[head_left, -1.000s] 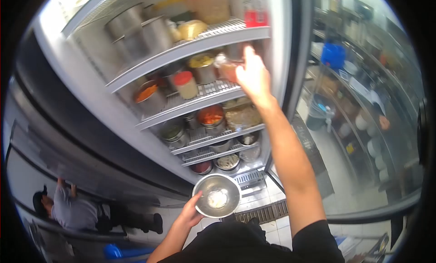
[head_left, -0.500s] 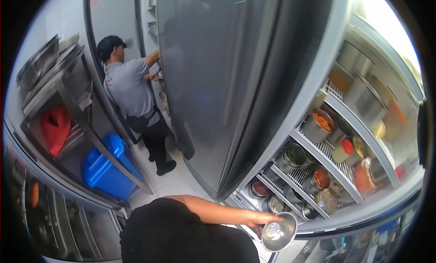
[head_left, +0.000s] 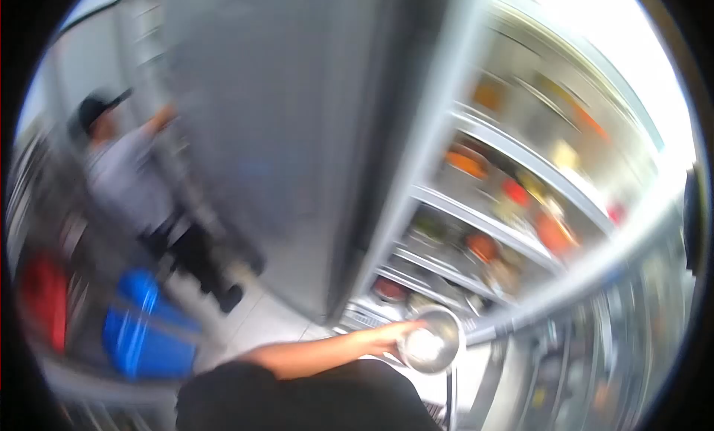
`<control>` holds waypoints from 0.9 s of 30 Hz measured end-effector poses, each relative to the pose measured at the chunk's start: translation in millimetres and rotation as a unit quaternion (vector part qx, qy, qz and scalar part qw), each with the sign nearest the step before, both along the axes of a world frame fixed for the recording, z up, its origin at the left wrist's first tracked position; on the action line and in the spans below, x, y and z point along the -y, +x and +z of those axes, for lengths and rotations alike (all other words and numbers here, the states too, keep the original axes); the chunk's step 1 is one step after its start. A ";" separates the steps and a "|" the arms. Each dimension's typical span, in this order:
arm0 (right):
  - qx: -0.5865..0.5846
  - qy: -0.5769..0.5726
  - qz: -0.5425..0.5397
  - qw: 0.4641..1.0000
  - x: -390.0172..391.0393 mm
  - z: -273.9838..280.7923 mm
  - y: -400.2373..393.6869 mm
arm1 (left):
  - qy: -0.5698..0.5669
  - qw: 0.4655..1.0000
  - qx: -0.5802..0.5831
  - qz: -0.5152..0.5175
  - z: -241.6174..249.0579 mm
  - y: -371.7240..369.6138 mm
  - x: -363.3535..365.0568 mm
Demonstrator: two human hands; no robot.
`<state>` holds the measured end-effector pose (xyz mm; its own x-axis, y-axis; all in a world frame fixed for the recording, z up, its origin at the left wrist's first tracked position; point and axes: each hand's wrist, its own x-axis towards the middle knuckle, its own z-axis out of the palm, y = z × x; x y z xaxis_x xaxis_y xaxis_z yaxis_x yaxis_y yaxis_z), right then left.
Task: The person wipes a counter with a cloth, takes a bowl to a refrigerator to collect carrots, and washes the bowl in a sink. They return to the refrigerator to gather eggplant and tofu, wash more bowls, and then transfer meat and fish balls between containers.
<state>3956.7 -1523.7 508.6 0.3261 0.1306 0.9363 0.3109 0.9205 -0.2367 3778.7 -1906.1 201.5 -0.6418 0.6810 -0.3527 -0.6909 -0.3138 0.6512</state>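
Observation:
My left hand [head_left: 392, 337] is closed around the near-left edge of a round metal bowl [head_left: 448, 349]. The bowl is tilted so that its inside faces me. A bright pale patch shows in it, and blur hides whether that is glare or contents. The bowl is just in front of the lowest shelves of an open fridge [head_left: 513, 245], where several metal pots with orange, red and green food stand. My right hand is out of sight.
A large grey fridge door [head_left: 260, 133] stands open in the middle. At the left, a co-worker [head_left: 134, 178] in a grey shirt and dark cap reaches into another cabinet. A blue bin [head_left: 149, 334] and a red item [head_left: 44, 297] are at lower left.
My view has swung to the right and blurred, so the fridge and the co-worker sit further left. My left hand keeps hold of the bowl.

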 end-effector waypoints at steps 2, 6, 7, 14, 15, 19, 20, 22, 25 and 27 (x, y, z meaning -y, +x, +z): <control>-0.035 -0.012 -0.159 0.987 -58.3 16.5 59.6 | 0.035 0.999 0.040 0.001 -9.9 -1.1 10.3; -0.071 -0.111 -0.386 0.913 -165.4 22.0 161.5 | 0.032 0.999 0.040 -0.001 9.0 1.4 15.3; -0.032 -0.105 -0.392 0.913 -196.4 16.6 183.3 | 0.040 0.998 0.043 0.010 6.8 -0.3 19.4; -0.115 -0.357 0.205 0.904 -296.8 -15.1 211.8 | 0.012 0.995 0.071 -0.062 1.5 -5.3 5.1; -0.072 -0.388 0.331 0.857 -259.4 -5.9 204.5 | 0.009 0.996 0.067 -0.059 2.0 -4.1 1.2; -0.035 -0.400 0.380 0.833 -228.1 -4.4 198.2 | 0.008 0.995 0.067 -0.072 2.8 -2.4 -11.4; -0.044 -0.396 0.375 0.837 -224.4 -7.5 197.4 | 0.013 0.994 0.074 -0.078 1.4 -1.8 -12.3; -0.066 -0.387 0.364 0.845 -211.9 -11.9 200.2 | 0.007 0.993 0.078 -0.087 -1.4 -1.8 -13.2; -0.096 -0.387 0.331 0.855 -171.9 -14.0 207.6 | -0.003 0.991 0.082 -0.109 6.2 1.5 -12.1; -0.171 -0.399 0.324 0.840 -145.5 -18.5 217.2 | -0.011 0.989 0.085 -0.117 -2.6 -0.1 -2.1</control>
